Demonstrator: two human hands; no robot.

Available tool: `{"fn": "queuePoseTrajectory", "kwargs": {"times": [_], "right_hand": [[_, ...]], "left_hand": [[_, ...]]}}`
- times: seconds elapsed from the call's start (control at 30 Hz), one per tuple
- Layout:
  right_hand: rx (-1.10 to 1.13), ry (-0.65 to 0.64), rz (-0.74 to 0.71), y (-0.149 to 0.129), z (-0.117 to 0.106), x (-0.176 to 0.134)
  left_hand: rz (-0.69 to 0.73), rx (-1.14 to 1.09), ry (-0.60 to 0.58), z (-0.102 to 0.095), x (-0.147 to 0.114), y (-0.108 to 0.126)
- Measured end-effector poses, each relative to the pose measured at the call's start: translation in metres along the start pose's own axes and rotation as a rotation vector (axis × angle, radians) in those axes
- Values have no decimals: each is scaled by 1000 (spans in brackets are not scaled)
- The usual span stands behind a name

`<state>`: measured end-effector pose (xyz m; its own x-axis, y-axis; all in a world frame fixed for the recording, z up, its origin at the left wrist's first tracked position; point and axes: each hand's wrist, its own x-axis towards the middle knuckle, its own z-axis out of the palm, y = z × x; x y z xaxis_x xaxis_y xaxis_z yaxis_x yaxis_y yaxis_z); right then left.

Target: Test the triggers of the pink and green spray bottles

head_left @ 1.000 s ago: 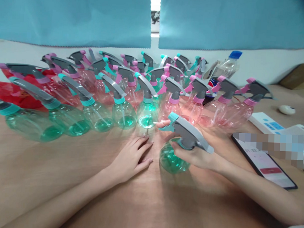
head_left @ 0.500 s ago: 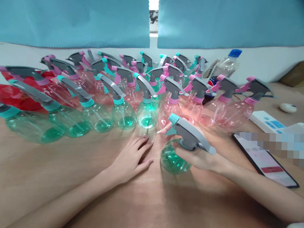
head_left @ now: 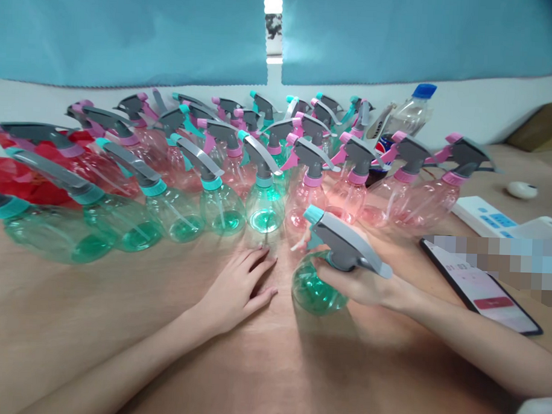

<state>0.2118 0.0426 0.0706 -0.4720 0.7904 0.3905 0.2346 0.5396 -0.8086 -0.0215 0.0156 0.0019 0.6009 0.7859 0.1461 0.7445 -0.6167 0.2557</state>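
Note:
My right hand [head_left: 361, 283] is wrapped round the neck of a green spray bottle [head_left: 319, 293] with a grey and teal trigger head. The bottle is upright or slightly tilted, its nozzle pointing away to the left. A finger is at the trigger, partly hidden behind the head. To the left of this bottle, my left hand [head_left: 237, 284] lies flat on the wooden table [head_left: 198, 373], fingers apart and holding nothing. Just beyond my left hand stands another green spray bottle [head_left: 265, 216], apart from the fingertips.
Several green bottles [head_left: 221, 214] and pink bottles [head_left: 423, 203] stand in rows behind my hands. Red plastic [head_left: 28, 174] lies at the left. A phone [head_left: 485, 290], a white power strip [head_left: 488, 214], a white mouse-like object [head_left: 521, 190] and a blue-capped drink bottle [head_left: 408, 118] are at the right.
The trigger on the held bottle has swung in slightly toward its neck. The whole view has shifted a little; my left hand stays in place.

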Motion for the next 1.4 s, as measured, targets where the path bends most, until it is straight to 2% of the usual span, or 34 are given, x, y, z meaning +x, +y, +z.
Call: {"fn": "queuePoseTrajectory", "kwargs": {"times": [0.1, 0.23, 0.53, 1.1, 1.23, 1.4], "right_hand": [[130, -16, 4, 1, 0, 0], [179, -46, 16, 3, 0, -1], [205, -40, -40, 4, 1, -2], [218, -26, 43, 4, 4, -3], [186, 1, -6, 2, 8, -1], [142, -39, -2, 2, 25, 1]], "left_hand": [[-5, 3, -11, 0, 0, 0], [-3, 7, 5, 1, 0, 0], [-6, 10, 1, 0, 1, 1], [-9, -21, 7, 0, 1, 3], [-13, -86, 18, -1, -2, 5], [10, -300, 46, -1, -12, 15]]}}
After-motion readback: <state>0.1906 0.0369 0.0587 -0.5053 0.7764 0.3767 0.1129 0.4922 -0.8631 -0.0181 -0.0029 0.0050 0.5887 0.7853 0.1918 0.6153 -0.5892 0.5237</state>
